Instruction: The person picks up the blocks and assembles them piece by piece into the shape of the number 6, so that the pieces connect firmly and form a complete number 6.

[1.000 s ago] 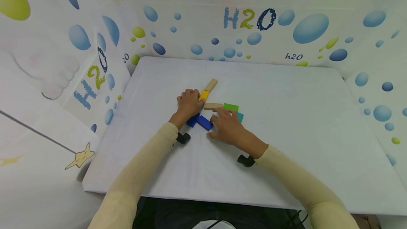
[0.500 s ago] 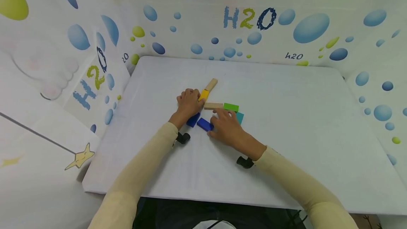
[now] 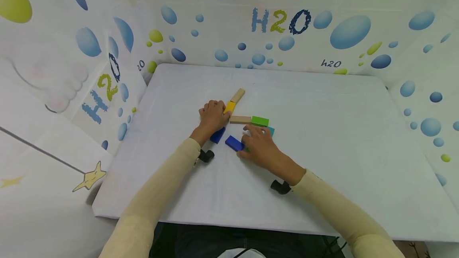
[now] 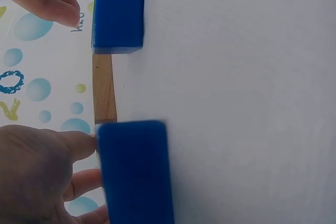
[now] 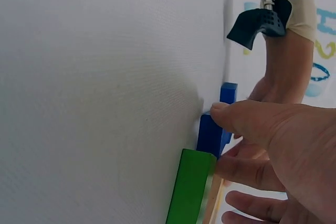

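My right hand (image 3: 261, 144) pinches a blue block (image 3: 234, 143) between thumb and forefinger; in the right wrist view the thumb lies against the end of that blue block (image 5: 210, 134). Under the palm, close to it, a green block (image 5: 190, 188) shows. My left hand (image 3: 213, 115) rests on the table by a yellow block (image 3: 229, 107), its fingers loosely bent, some tips hidden. Near its wrist lies another blue block (image 3: 217, 135), large in the left wrist view, where the left hand (image 4: 37, 174) appears behind a blue block (image 4: 135, 174).
A wooden block (image 3: 238, 95) continues the line beyond the yellow one. Another wooden block (image 3: 240, 120) meets a bright green block (image 3: 259, 121), with a teal block (image 3: 270, 131) partly behind the right hand. White cloth covers the table (image 3: 340, 150); a printed curtain (image 3: 233, 23) stands behind.
My right hand has closed on the blue block and drawn it slightly right and toward me, widening the gap to the other blue block. The left hand stays in place.
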`<state>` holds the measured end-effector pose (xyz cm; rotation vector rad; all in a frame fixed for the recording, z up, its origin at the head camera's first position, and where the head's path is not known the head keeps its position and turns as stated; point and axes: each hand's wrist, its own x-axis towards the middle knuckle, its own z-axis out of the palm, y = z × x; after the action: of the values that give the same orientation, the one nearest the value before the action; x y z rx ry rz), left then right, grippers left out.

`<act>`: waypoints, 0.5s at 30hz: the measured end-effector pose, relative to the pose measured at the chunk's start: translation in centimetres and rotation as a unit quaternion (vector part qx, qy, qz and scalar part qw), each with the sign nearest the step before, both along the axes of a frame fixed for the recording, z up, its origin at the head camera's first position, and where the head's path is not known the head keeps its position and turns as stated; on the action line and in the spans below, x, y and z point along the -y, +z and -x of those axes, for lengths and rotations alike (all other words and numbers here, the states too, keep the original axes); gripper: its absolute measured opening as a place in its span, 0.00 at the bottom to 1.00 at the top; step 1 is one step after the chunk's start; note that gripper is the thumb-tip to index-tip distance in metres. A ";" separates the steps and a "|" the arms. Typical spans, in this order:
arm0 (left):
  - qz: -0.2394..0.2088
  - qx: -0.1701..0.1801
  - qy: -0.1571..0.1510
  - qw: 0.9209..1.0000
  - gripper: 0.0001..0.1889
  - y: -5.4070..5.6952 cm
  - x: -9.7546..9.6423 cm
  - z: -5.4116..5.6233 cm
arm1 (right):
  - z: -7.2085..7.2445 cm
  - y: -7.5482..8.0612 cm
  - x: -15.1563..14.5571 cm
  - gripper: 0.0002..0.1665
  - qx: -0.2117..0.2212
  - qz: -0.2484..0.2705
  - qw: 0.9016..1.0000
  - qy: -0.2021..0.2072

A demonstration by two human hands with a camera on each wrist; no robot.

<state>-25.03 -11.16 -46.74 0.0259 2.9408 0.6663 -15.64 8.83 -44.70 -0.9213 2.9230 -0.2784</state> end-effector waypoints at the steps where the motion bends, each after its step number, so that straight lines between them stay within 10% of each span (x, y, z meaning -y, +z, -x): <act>1: -0.002 0.001 0.001 1.000 0.19 0.0 0.0 0.0 | -0.1 0.0 0.0 0.25 0.002 0.001 1.000 -0.001; 15: -0.010 -0.006 -0.001 1.000 0.18 -0.1 0.1 0.0 | -0.3 -0.1 -0.3 0.25 0.002 0.002 1.000 -0.005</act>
<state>-25.00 -11.21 -46.83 0.0334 2.9446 0.6972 -15.35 9.09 -44.84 -0.9048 2.9257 -0.2866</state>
